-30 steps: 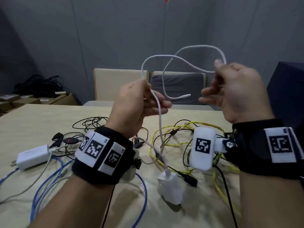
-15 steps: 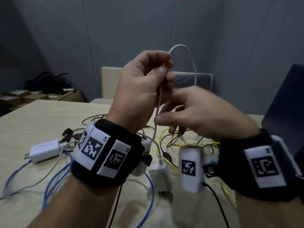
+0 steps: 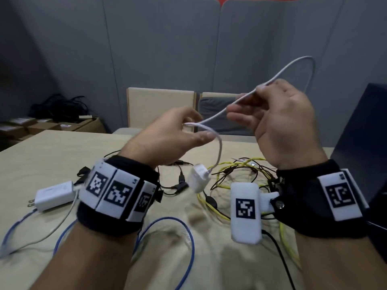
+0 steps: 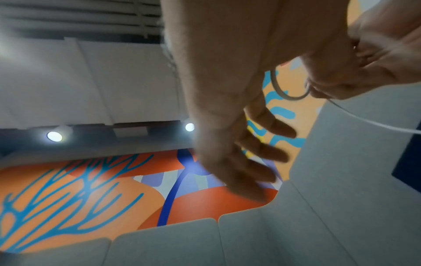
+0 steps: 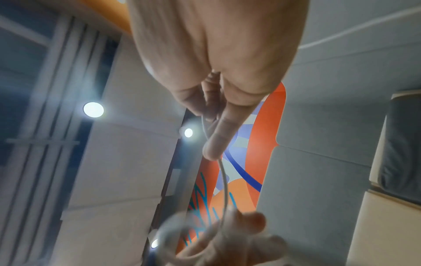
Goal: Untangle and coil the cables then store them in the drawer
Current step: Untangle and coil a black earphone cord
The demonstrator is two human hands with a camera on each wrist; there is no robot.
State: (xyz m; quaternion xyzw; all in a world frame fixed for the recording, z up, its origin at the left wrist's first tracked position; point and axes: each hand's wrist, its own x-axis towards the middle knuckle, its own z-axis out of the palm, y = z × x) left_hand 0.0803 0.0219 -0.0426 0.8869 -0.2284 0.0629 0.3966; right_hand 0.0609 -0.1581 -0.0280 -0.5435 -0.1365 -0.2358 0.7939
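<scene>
A white charging cable point(image 3: 213, 117) is stretching in mid-air above the table point(image 3: 52, 147), its white adapter point(image 3: 198, 177) dangling below. The left hand point(image 3: 167, 139) is pinching it while the right hand point(image 3: 280, 120) is gripping its raised loop. Yellow cable point(image 3: 211, 204), blue cable point(image 3: 188, 237) and black cables point(image 3: 176, 186) are lying tangled beneath.

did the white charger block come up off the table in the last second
Yes. The white charger block now hangs off the table from the white cable held by the left hand and right hand; a second ago it stood on the tabletop.
</scene>
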